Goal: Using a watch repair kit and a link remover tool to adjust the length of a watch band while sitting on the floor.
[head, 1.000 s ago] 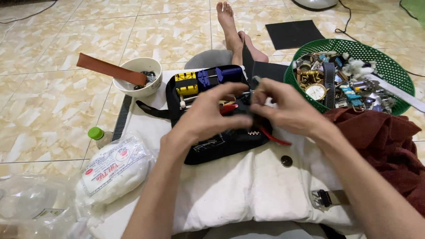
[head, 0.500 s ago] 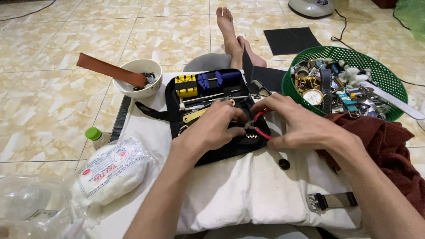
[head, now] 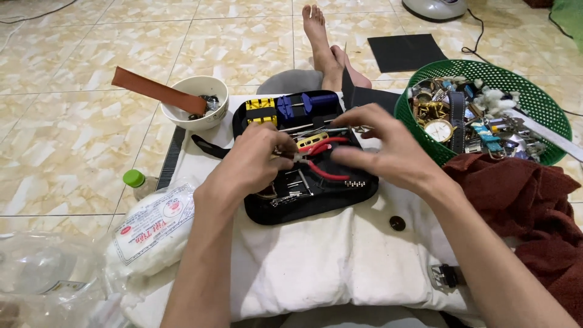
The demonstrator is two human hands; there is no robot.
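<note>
An open black tool case (head: 316, 203) lies on a white cushion (head: 303, 273) in front of me. Red-handled pliers (head: 325, 172) sit low over the case. My left hand (head: 252, 164) pinches them near the jaws. My right hand (head: 385, 149) hovers just right of the handles with fingers spread, its fingertips close to the upper handle. A yellow tool (head: 260, 107) and blue tools (head: 303, 103) are lined up at the case's far end. Small metal pins and drivers lie inside the case under my hands.
A white bowl (head: 182, 88) holding a brown leather strap (head: 152, 90) stands at the left. A green basket (head: 516, 76) of watches and parts is at the right, above a dark red cloth (head: 522, 200). A bag of cotton (head: 155, 228), a green-capped bottle (head: 135, 180) and my bare foot (head: 319, 39) are nearby.
Both hands have moved down and nearer to me over the case. The pliers have dropped lower, and my right hand has opened and spread its fingers.
</note>
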